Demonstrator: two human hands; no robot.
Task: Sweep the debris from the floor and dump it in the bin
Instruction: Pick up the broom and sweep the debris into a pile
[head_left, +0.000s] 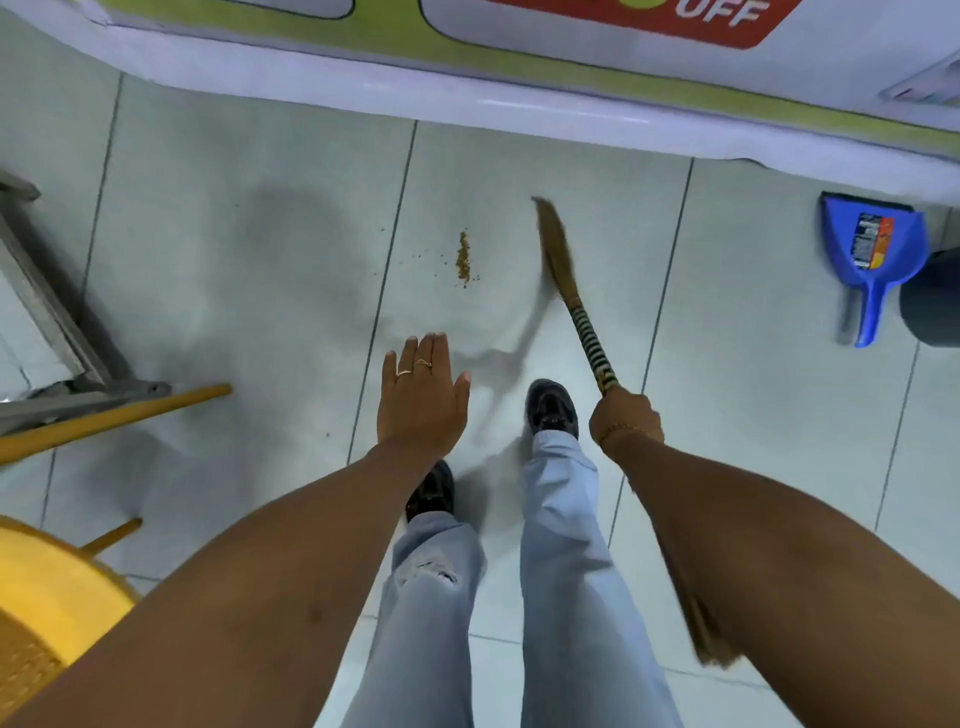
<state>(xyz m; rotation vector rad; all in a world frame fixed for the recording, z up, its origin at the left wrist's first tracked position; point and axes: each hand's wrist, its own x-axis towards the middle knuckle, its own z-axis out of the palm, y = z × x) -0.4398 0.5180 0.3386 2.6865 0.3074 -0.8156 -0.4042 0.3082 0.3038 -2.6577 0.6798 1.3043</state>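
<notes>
**Broom beside the crumb pile, dustpan waiting by the bin**

The right hand (626, 415) is clamped in a fist around the black-and-cream banded handle of a straw hand broom (563, 270). The broom slants forward and to the left, its brown bristle head blurred and lying just to the right of a narrow strip of brown crumb debris (463, 258) on the pale grey tiled floor (234, 249). A few loose specks are scattered to the left of the strip, near a tile joint.

The left hand (422, 395) holds nothing: it hovers palm down with fingers stretched out and together, thumb spread, two thin rings on the fingers. It sits nearer the person than the debris and apart from it.

A blue plastic dustpan (872, 254) with a printed label stands far to the right, handle pointing down, just beside a dark grey round bin (932, 301) cut off by the frame edge. Both are well apart from the debris.

Below, light blue jeans and black shoes (551, 408) stand on the tiles. At the left lie a yellow wooden pole (114, 415) and a yellow round stool (47, 587)
</notes>
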